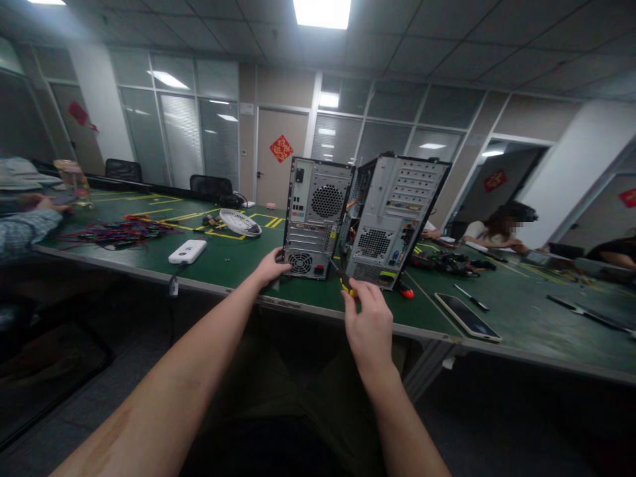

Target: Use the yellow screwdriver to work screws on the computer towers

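Two computer tower cases stand upright side by side on the green table, rear panels facing me. My left hand (273,266) grips the lower left edge of the left computer case (311,225), thumb on the back panel near the round fan grille. My right hand (368,318) pinches the yellow-and-black handle of a screwdriver (345,281). Its thin shaft slants up and left toward the lower right edge of that back panel; whether the tip touches a screw is too small to tell. The other computer case (380,228) stands just right, its left side showing loose inner wiring.
A red-and-black handle (406,292) lies by the right case. Farther right are a phone (467,317), a pen-like tool (471,297) and black cables (460,264). Leftward lie a white box (187,252) with a cord, a white dish (240,222) and tangled wires (122,232). People sit at both sides.
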Demonstrator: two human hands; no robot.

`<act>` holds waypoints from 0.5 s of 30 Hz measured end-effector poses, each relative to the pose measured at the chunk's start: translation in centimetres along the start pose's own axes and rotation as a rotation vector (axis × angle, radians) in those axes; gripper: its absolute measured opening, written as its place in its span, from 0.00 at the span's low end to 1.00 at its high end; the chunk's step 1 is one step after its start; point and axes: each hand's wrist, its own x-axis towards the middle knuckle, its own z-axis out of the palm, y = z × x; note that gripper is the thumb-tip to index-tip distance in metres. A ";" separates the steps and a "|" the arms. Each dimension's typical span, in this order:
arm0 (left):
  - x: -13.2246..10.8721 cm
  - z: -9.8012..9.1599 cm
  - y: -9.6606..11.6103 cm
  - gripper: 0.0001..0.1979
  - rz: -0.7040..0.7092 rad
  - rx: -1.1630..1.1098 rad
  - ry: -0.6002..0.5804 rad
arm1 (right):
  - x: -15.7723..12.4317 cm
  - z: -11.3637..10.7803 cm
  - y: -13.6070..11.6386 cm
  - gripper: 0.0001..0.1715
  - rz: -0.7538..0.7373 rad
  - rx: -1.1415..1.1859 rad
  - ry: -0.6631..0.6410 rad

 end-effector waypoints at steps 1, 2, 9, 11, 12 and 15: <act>0.0 0.0 -0.1 0.33 0.001 -0.002 -0.002 | 0.0 0.0 0.0 0.14 -0.005 -0.001 -0.009; 0.1 0.0 -0.1 0.33 0.001 -0.001 -0.005 | 0.0 -0.1 -0.1 0.14 -0.010 -0.004 -0.012; 0.0 -0.1 -0.1 0.34 -0.013 0.016 0.001 | 0.0 0.1 -0.1 0.14 -0.016 -0.017 0.044; 0.0 -0.1 -0.1 0.34 -0.017 0.016 0.004 | 0.0 0.2 -0.1 0.14 -0.017 -0.012 0.049; 0.0 -0.1 -0.1 0.35 -0.019 0.013 0.005 | 0.0 0.2 -0.1 0.13 -0.017 -0.009 0.054; 0.1 0.0 -0.2 0.36 -0.016 -0.010 0.007 | 0.0 0.2 -0.1 0.13 -0.012 -0.003 0.064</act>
